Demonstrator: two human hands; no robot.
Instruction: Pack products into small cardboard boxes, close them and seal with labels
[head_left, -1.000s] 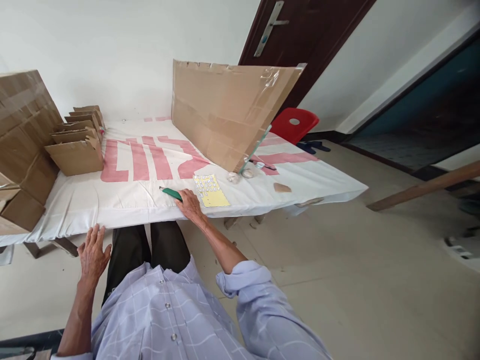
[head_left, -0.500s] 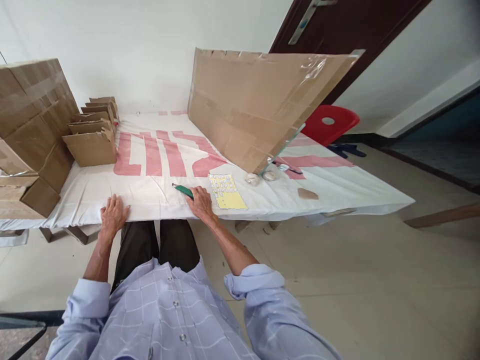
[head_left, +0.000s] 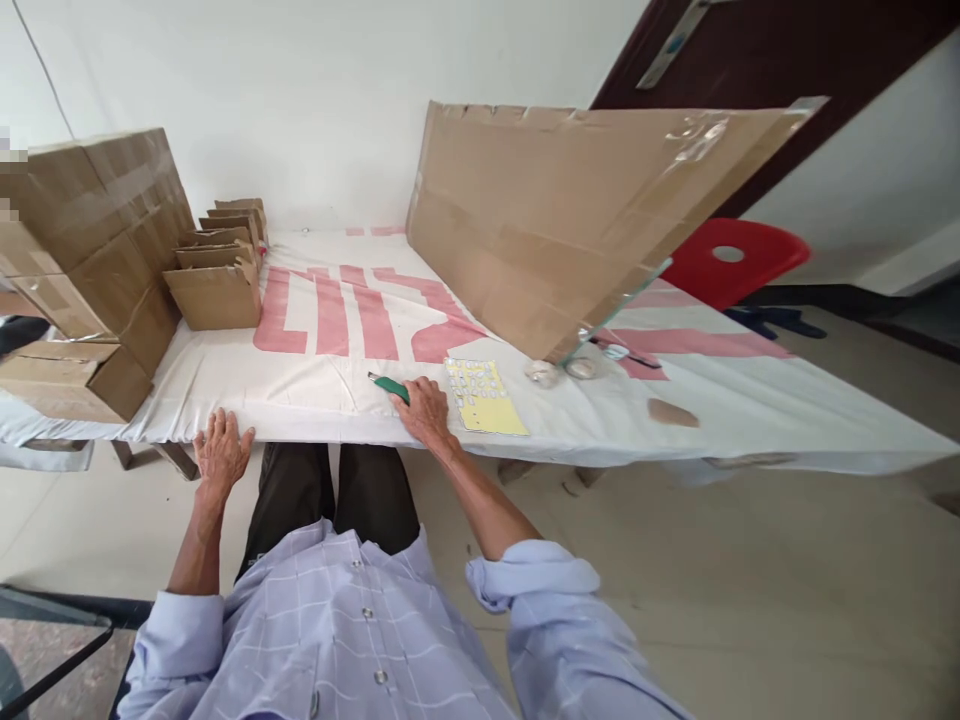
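My right hand [head_left: 426,408] is closed around a green utility knife [head_left: 391,388], resting low over the front part of the table. The knife's tip points to the left. Just right of that hand lies a yellow sheet [head_left: 491,412] with rows of small whitish pieces on its upper part. My left hand [head_left: 222,447] lies flat on the table's front edge, fingers spread, holding nothing. Between the two hands stretches the white cloth [head_left: 300,390] with red printed shapes.
Stacked cardboard boxes [head_left: 112,230] and a row of small open cartons [head_left: 214,295] stand on the left. A big cardboard panel [head_left: 555,220] leans behind the sheet. Tape rolls [head_left: 541,373], a brown scrap [head_left: 673,412] and a red chair [head_left: 739,262] are to the right.
The camera view has turned left, so the table and its things appear further right. The left hand stays at the edge and the right hand still holds the knife.
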